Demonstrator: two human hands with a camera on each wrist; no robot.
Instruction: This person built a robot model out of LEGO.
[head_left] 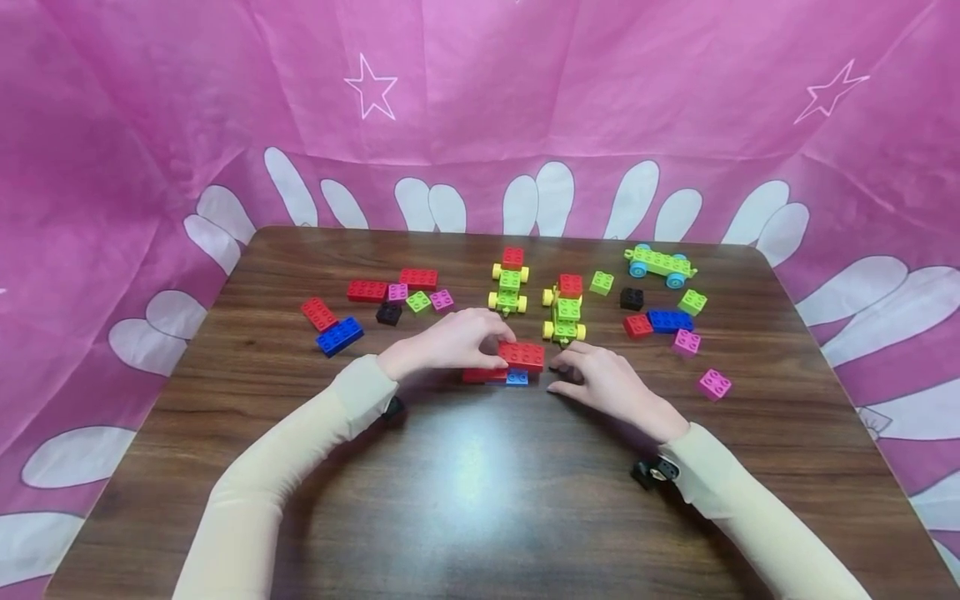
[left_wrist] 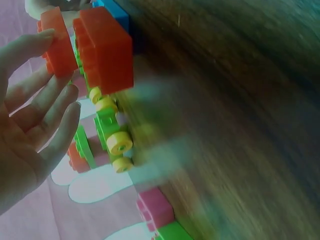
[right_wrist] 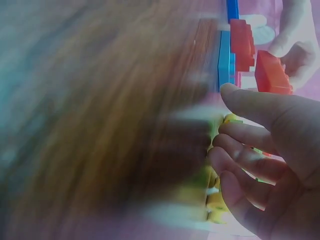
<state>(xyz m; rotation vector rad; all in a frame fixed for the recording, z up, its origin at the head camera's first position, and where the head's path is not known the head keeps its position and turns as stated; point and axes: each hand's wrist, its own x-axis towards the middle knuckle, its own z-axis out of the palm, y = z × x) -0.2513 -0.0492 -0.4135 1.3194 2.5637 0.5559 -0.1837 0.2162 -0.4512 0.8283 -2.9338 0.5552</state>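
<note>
My left hand (head_left: pixel 457 340) pinches a red building brick (head_left: pixel 521 356) between thumb and fingers. In the left wrist view this held brick (left_wrist: pixel 60 45) is just off a second red brick (left_wrist: pixel 112 55). That lower red brick (right_wrist: pixel 241 45) sits on a blue brick (right_wrist: pixel 226 60) on the table, overhanging it to the left; some blue studs (head_left: pixel 517 377) show at the right end. To the right of these bricks, my right hand (head_left: pixel 603 382) is low over the table, fingers loosely bent and holding nothing.
Two green cars with yellow wheels, one (head_left: pixel 508 292) behind the other (head_left: pixel 566 312), stand just beyond the hands. A green car base with blue wheels (head_left: pixel 660 263) is at the back right. Loose bricks lie left, including a blue one (head_left: pixel 340 336), and right, including a pink one (head_left: pixel 715 384).
</note>
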